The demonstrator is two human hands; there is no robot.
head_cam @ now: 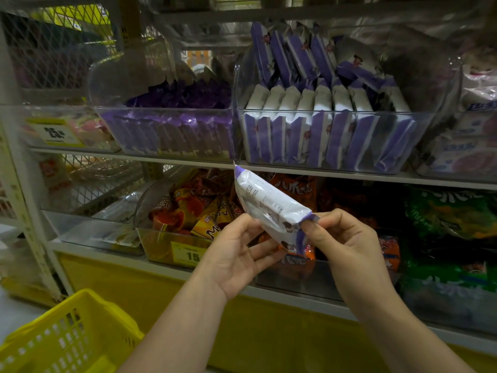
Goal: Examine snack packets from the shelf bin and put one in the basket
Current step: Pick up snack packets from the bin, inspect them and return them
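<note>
currently the examination step is judged to be in hand; nothing has gone into the basket yet as far as can be seen.

task items, left to right: yellow basket (67, 337) sits near left, low in view, well apart from both hands; its inside is only partly visible. left hand (239, 254) supports the packet's near end, thumb on top and fingers curled beneath. white and purple packet (271, 208) is held in the air, tilted, printed back panel up, in front of the lower shelf. right hand (347, 243) pinches the purple end seal between thumb and forefinger. source bin (333, 112) stands far right on the upper shelf, filled with matching packets on edge.

next move, as a judgement: one hand lets go, the other carries the packet down and left over the basket rim.

surroundings, left to right: wire mesh panel (53, 49) far left; clear bin of dark purple packs (166, 130); bin of orange cone snacks (172, 211) below; green bags (443, 211) lower right.

obstructions: none seen between packet and basket; the left forearm (174, 327) lies nearest that path.
</note>
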